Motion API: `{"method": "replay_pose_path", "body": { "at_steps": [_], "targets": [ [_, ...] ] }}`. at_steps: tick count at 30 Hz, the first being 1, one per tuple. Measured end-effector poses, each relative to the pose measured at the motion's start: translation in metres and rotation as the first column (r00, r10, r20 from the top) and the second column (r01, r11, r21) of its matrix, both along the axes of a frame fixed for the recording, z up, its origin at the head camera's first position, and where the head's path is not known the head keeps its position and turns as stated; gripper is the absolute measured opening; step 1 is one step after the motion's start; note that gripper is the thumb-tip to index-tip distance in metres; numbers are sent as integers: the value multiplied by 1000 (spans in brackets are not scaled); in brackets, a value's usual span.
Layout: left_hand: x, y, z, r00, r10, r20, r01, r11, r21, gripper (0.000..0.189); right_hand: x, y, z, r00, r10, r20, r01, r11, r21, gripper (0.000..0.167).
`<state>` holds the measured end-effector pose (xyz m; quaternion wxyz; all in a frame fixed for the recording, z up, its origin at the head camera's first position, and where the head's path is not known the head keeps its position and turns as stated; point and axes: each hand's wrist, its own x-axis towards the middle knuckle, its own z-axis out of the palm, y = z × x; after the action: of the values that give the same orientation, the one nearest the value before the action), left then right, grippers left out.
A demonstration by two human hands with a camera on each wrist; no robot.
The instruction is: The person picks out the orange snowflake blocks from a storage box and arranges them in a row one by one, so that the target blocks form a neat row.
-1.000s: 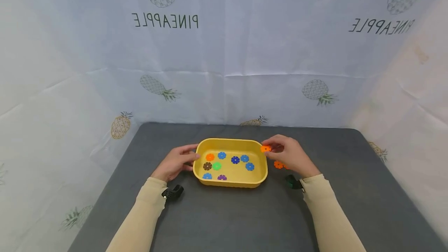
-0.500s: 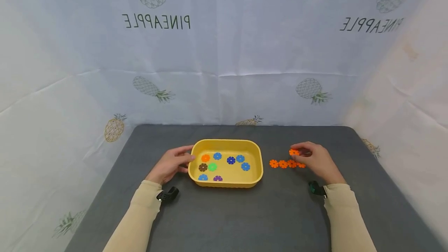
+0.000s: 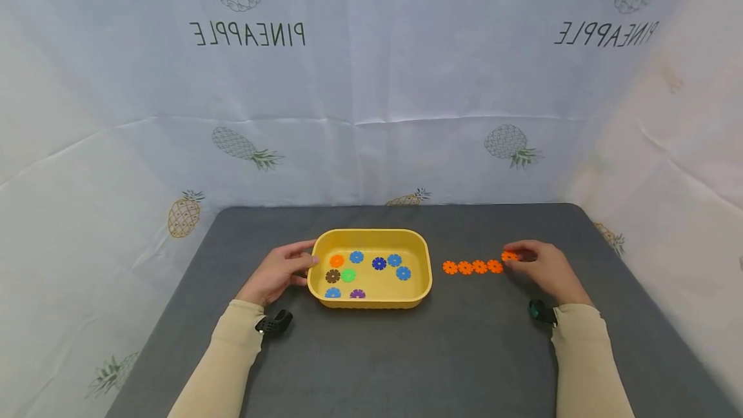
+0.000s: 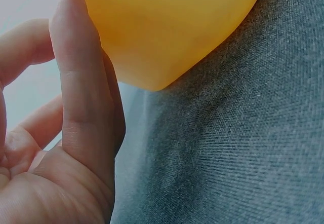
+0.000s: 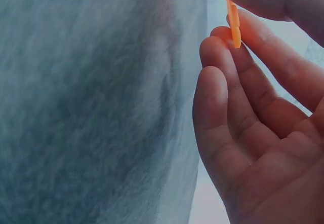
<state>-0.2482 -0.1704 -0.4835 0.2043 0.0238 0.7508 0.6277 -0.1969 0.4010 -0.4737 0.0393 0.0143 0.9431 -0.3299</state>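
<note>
My left hand [image 3: 280, 274] holds the left end of a yellow plastic basin [image 3: 371, 304], its thumb over the rim and the fingers along the outside. In the left wrist view the thumb lies against the wall of the basin [image 4: 172, 26]. Between thumb and fingertips my right hand [image 3: 550, 269] pinches an orange snowflake disc [image 3: 509, 255], seen edge-on in the right wrist view. This disc is at the right end of a row of several orange snowflake discs [image 3: 465, 268] on the table. Whether it touches the table is unclear.
Inside the basin lie several snowflake discs: an orange disc [image 3: 337, 261], a brown disc [image 3: 333, 276], a green disc [image 3: 348, 275], a purple disc [image 3: 358, 293] and several blue ones. A dark grey cloth covers the table [image 3: 406, 366]. Behind hangs a pineapple-print curtain [image 3: 371, 82].
My right hand has carried the orange disc from the basin's right rim rightward to the end of the orange row, lowering it. The left hand has stayed on the basin; the view has shifted slightly.
</note>
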Motion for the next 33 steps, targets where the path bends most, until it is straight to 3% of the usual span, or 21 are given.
{"method": "replay_pose_path", "body": {
  "at_steps": [12, 33],
  "targets": [
    [0, -1, 0, 1000, 0, -10, 0, 1000, -11, 70, -3, 3, -4, 998, -2, 70, 0, 999, 36, 43],
    [0, -1, -1, 1000, 4, 1, -4, 1000, -17, 73, -5, 2, -9, 997, 4, 73, -7, 999, 51, 41]
  ]
}}
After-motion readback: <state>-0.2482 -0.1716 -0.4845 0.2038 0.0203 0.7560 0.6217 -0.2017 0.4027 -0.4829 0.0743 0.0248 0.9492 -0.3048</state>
